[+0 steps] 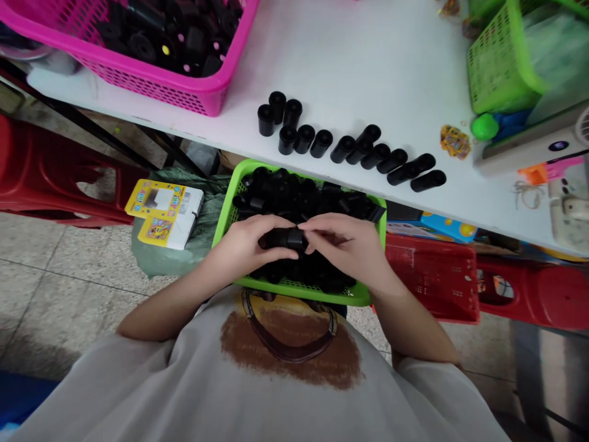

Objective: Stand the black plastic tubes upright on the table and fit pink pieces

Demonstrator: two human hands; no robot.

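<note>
My left hand point(253, 247) is wrapped round a black plastic cylinder point(281, 238), held level above the green basket point(224, 227). The fingertips of my right hand point(346, 247) are pinched at the cylinder's right end. Whether they grip a small part there I cannot make out. Under both hands the basket holds many loose black plastic pieces point(294, 195). Along the near edge of the white table stand several black cylinders point(321, 143) in an uneven row.
A pink basket point(216, 92) of black parts sits on the table point(350, 55) at upper left. At right are a green basket point(494, 58), rubber bands point(455, 142) and a grey-white device point(529, 138). A yellow box point(165, 213) lies at left; a red crate point(430, 276) stands at right.
</note>
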